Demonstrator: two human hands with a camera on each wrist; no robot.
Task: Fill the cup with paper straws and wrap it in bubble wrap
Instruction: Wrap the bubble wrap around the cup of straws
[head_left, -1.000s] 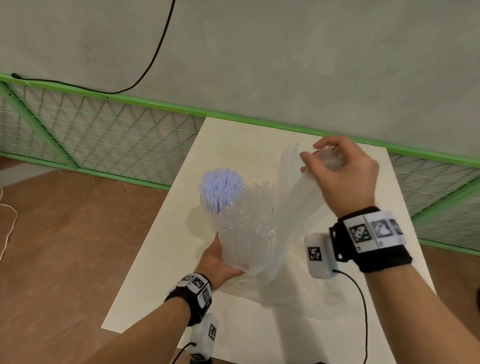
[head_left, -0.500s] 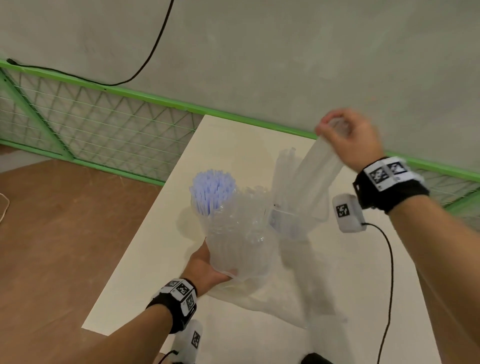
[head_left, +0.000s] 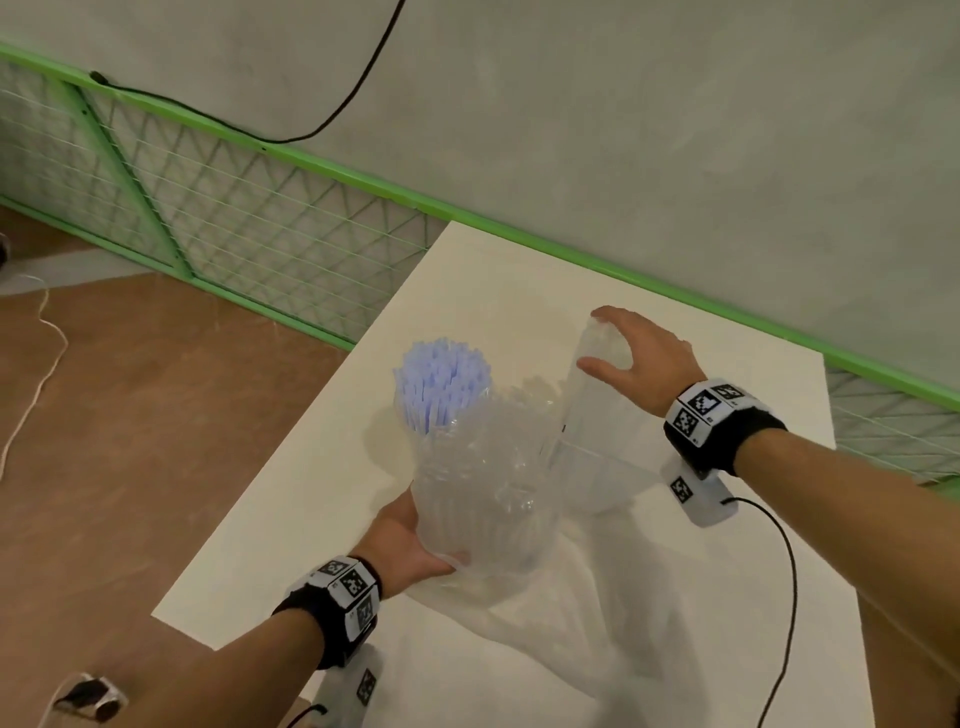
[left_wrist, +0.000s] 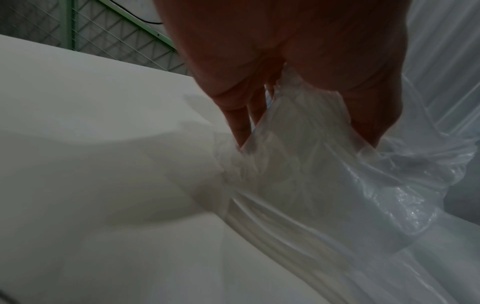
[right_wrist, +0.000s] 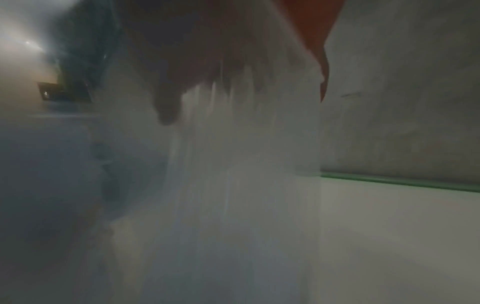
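- I see the cup (head_left: 475, 499) above the near-left part of the white table (head_left: 727, 597), tilted away from me and almost hidden inside clear bubble wrap (head_left: 498, 467); its own wall is hard to tell from the plastic.
- A tight bunch of pale blue paper straws (head_left: 441, 382) sticks out of its upper end, past the edge of the wrap.
- My left hand (head_left: 400, 545) grips the bottom of the wrapped bundle from the near-left side, fingers curled under it; the left wrist view shows fingers (left_wrist: 239, 123) dug into gathered plastic.
- A loose flap of the wrap rises to the right of the bundle, and more of the sheet trails across the table toward me.
- My right hand (head_left: 641, 364) holds the top of that flap, thumb on the near face and fingers on the far face, loosely curved round it.
- The right wrist view is blurred; I make out only plastic hanging below the hand.
- Both hands are well apart, one low on the bundle, one high on the flap.
- Behind the table runs a green mesh fence (head_left: 249, 208) below a grey wall, with a black cable (head_left: 332, 111) hanging on it.
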